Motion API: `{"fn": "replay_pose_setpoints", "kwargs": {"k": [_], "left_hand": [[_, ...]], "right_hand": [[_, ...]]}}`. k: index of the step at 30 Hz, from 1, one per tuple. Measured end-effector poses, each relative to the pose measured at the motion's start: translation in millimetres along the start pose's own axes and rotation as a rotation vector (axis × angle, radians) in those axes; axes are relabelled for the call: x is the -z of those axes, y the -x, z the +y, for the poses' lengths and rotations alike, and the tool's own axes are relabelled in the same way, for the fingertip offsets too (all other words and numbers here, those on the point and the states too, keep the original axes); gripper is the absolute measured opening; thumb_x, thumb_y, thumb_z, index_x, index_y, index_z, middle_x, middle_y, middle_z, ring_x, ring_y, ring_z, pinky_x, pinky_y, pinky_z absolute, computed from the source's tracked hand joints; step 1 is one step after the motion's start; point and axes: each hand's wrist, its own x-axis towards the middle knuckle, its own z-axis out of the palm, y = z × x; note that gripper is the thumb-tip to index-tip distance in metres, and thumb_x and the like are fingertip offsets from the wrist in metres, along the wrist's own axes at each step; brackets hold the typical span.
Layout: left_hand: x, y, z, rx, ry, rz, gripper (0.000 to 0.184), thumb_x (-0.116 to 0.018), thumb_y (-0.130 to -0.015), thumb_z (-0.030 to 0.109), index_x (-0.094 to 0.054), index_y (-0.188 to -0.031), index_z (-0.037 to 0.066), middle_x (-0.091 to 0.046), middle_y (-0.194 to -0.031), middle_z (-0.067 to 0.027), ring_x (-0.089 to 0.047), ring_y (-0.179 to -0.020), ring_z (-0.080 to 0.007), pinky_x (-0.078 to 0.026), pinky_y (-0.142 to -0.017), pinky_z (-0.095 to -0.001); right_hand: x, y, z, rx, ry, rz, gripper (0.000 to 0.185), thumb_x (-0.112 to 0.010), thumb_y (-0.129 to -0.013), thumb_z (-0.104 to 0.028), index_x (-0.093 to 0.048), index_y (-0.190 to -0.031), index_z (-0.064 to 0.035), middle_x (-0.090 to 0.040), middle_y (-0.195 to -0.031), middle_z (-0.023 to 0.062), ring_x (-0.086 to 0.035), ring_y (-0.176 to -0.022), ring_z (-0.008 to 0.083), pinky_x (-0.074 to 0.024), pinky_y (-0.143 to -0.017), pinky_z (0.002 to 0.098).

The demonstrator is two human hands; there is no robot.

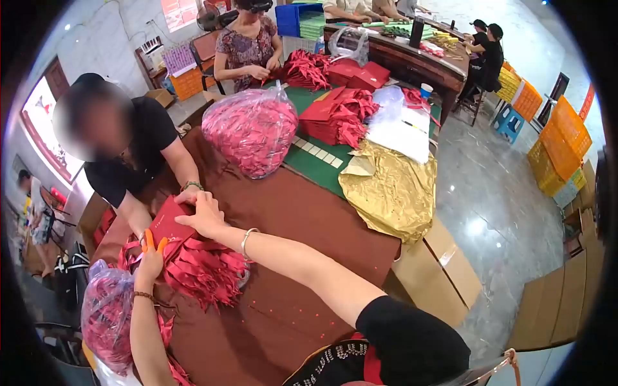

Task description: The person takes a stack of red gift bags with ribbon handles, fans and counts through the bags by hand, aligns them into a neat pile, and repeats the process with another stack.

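Fingers (205,201) of your right hand (207,217) spread over the right side of the red stack (166,222) in the head view, the thumb on its face; whether they grip it cannot be told. Your left hand (149,262), with 2 orange finger covers (162,244) showing, is at the stack's lower left, beside the red ribbons (206,270); whether it is closed cannot be told either. The stack is on the brown table cover (290,248), its ribbons spilling toward you. Across from you, 1 person (147,136) in black extends both arms to it. 2 clear plastic bags of red pieces stand about: 1 just left of your left forearm, 1 beyond your right hand. Farther right lies a crumpled gold sheet (393,186).
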Motion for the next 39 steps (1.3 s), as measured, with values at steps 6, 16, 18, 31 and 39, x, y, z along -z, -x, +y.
{"fn": "replay_pose_setpoints", "kwargs": {"k": [6, 16, 18, 31, 39], "left_hand": [[15.7, -6.3, 12.6, 0.027, 0.197, -0.062, 0.041, -0.033, -0.091, 0.012, -0.043, -0.130, 0.017, -0.008, -0.145, -0.0234, -0.047, -0.110, -0.0439, -0.038, -0.095, -0.0425], [76.3, 26.5, 45.0, -0.031, -0.016, 0.249, 0.043, -0.052, -0.086, 0.032, -0.050, -0.122, 0.009, -0.061, -0.088, -0.0263, -0.059, -0.082, -0.0410, -0.046, -0.070, -0.0465], [129.4, 42.8, 121.2, 0.334, -0.303, 0.272, 0.034, -0.052, -0.086, 0.033, -0.057, -0.107, 0.007, -0.062, -0.074, -0.0205, -0.061, -0.071, -0.0376, -0.046, -0.059, -0.0451], [-0.7, -294.0, 454.9, -0.706, 0.481, 0.332, 0.038, -0.046, -0.086, 0.016, -0.048, -0.121, 0.002, -0.045, -0.129, -0.0177, -0.045, -0.115, -0.0340, -0.037, -0.095, -0.0398], [-28.5, -338.1, 492.0, -0.557, 0.732, 0.148, 0.035, -0.046, -0.087, 0.024, -0.056, -0.112, 0.002, -0.058, -0.109, -0.0202, -0.054, -0.101, -0.0358, -0.043, -0.087, -0.0403]], "right_hand": [[56.6, -40.2, 61.2, 0.062, -0.470, 0.099, 0.044, -0.065, -0.078, -0.025, -0.049, -0.108, 0.0029, -0.054, -0.095, 0.0094, -0.055, -0.084, 0.0169, -0.0461, -0.072, 0.0302], [272.4, -140.2, 301.4, -0.443, -0.604, 0.691, 0.070, -0.072, -0.070, -0.024, -0.038, -0.128, -0.0021, -0.052, -0.098, 0.0082, -0.047, -0.076, 0.0165, -0.0407, -0.062, 0.0317], [291.7, -158.3, 313.0, -0.453, -0.657, 0.688, 0.072, -0.072, -0.071, -0.024, -0.036, -0.129, -0.0017, -0.052, -0.097, 0.0080, -0.046, -0.078, 0.0169, -0.0404, -0.064, 0.0328], [292.7, -162.6, 259.1, -0.551, -1.285, 0.544, 0.048, -0.063, -0.078, -0.036, -0.045, -0.120, -0.0182, -0.037, -0.131, 0.0026, -0.030, -0.119, 0.0213, -0.0155, -0.103, 0.0440], [294.3, -161.4, 259.4, -0.424, -1.201, 0.487, 0.057, -0.071, -0.072, -0.044, -0.050, -0.117, -0.0175, -0.050, -0.115, -0.0019, -0.032, -0.114, 0.0176, -0.0231, -0.097, 0.0358]]}}
